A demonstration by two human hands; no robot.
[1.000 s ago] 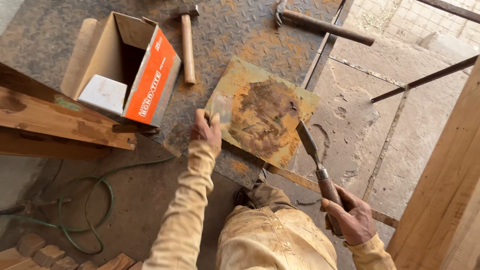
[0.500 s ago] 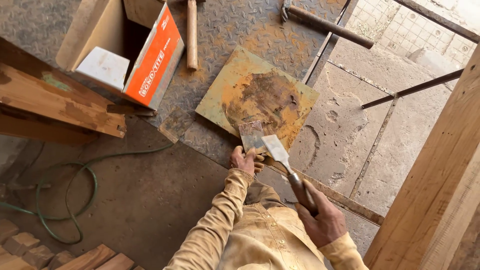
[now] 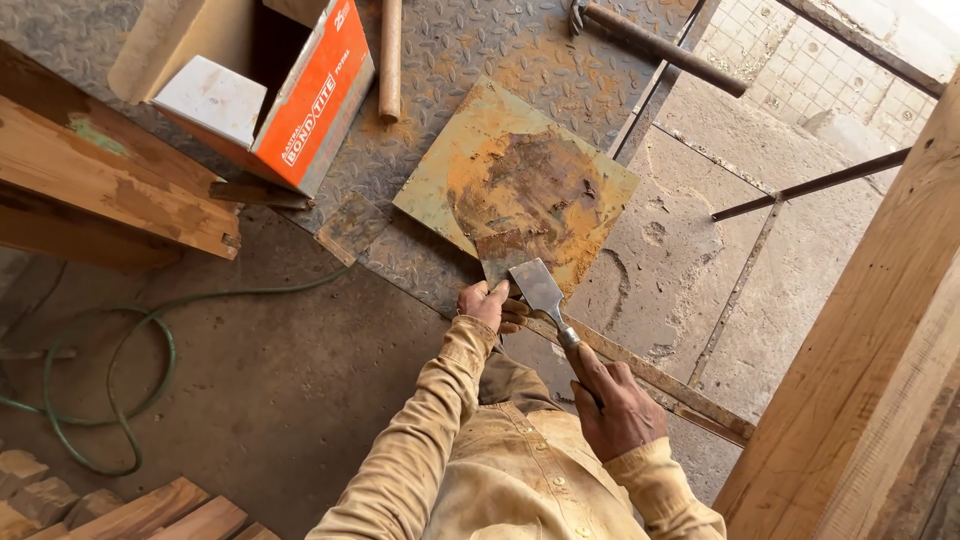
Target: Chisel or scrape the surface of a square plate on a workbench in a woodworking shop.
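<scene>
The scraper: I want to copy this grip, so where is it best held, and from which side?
By the handle, from the near end. The right hand wraps it there, keeping the flat blade of the scraper free, pointing away at the rusty plate.

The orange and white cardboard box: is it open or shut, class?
Open. The orange and white cardboard box lies tipped on its side on the checker-plate floor, flaps spread, dark interior showing. Contents: cannot tell.

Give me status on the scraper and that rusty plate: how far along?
Done: brown paste lies spread over the middle of the square plate. In hand: right hand grips the scraper by its handle, and left hand holds the blade's edge near the plate's near corner. Left: the plate's edges are bare.
</scene>
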